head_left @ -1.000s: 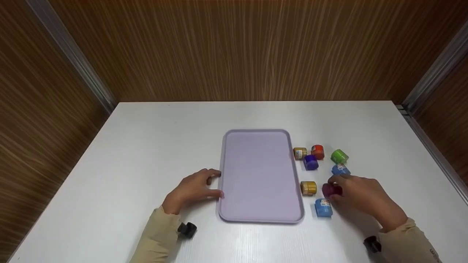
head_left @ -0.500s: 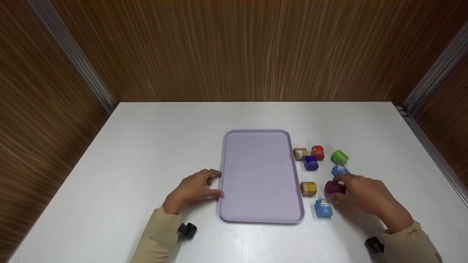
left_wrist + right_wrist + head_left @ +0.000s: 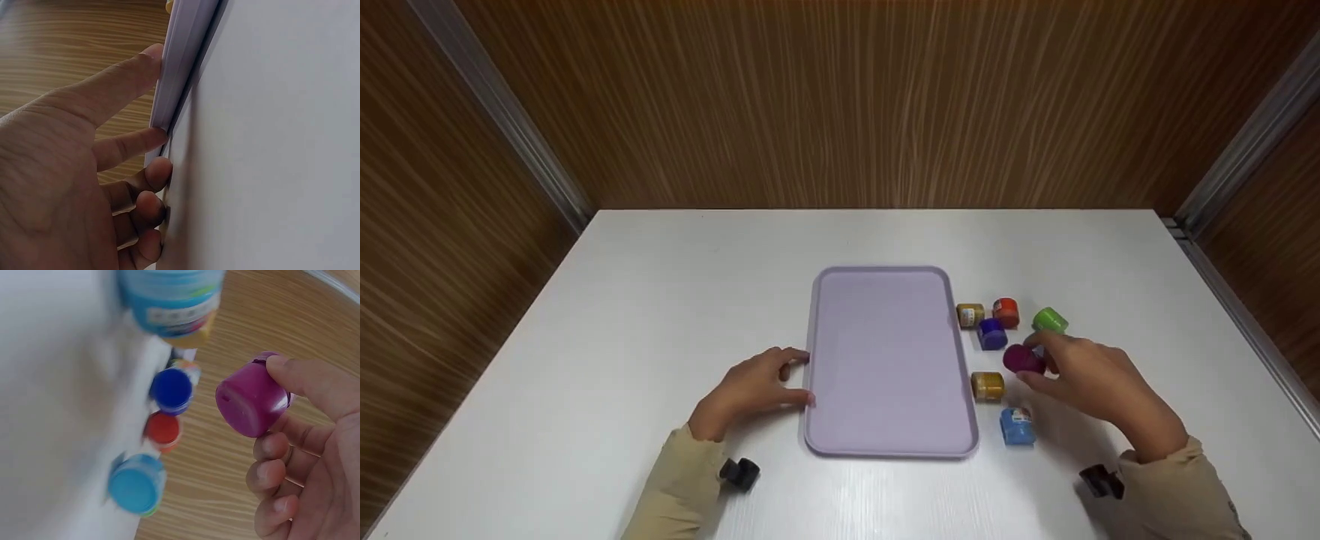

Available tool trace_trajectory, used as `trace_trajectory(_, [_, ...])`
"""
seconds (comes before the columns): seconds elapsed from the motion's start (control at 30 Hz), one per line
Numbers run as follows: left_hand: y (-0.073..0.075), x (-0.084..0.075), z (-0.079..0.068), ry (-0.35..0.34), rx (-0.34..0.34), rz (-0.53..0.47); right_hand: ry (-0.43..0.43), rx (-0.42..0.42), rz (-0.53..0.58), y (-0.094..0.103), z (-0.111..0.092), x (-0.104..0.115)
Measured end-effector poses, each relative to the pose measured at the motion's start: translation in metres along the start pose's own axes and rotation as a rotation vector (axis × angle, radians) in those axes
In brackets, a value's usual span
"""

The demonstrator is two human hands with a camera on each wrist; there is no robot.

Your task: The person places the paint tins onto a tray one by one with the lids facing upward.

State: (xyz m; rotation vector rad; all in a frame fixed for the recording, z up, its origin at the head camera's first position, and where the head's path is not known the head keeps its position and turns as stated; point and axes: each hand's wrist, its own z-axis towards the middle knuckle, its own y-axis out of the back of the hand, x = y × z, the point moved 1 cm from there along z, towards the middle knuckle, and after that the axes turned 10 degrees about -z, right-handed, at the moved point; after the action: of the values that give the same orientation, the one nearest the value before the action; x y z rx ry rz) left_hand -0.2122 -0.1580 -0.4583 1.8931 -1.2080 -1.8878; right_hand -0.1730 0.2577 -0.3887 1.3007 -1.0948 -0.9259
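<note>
A small magenta paint jar [image 3: 1024,359] is pinched between the thumb and fingers of my right hand [image 3: 1091,375]. In the right wrist view this jar [image 3: 250,399] is tilted and held above the table. My left hand [image 3: 754,390] touches the left edge of a flat lilac tray [image 3: 889,360]. The left wrist view has its thumb [image 3: 152,56] on the tray's rim and its index fingertip low against the side, with the other fingers loosely bent.
Right of the tray lie a yellow jar [image 3: 988,386], a blue jar [image 3: 1018,427], a gold jar [image 3: 970,315], a red jar [image 3: 1006,313], a purple jar [image 3: 992,334] and a green jar [image 3: 1051,320]. My right hand mostly hides another blue jar. Wood-grain panels [image 3: 877,105] stand behind the table.
My right hand has raised the magenta jar and moved it away from me and slightly left, towards the purple jar. My left hand stays at the tray's edge.
</note>
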Motion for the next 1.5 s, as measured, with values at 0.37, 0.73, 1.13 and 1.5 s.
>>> trace_trajectory(0.37, [-0.001, 0.001, 0.001, -0.027, -0.015, 0.007, 0.054, 0.016, -0.006, 0.010, 0.011, 0.029])
trace_trajectory(0.73, [0.000, -0.003, 0.001, 0.000, -0.012, 0.000, 0.132, -0.017, 0.016, 0.009, 0.020, 0.058])
trace_trajectory(1.13, [0.000, -0.004, 0.000, 0.006, -0.010, 0.004, 0.243, -0.100, 0.029, 0.006, 0.030, 0.094])
trace_trajectory(1.5, [0.000, -0.004, 0.001, 0.017, -0.014, 0.010, 0.298, -0.102, 0.086, -0.001, 0.036, 0.118])
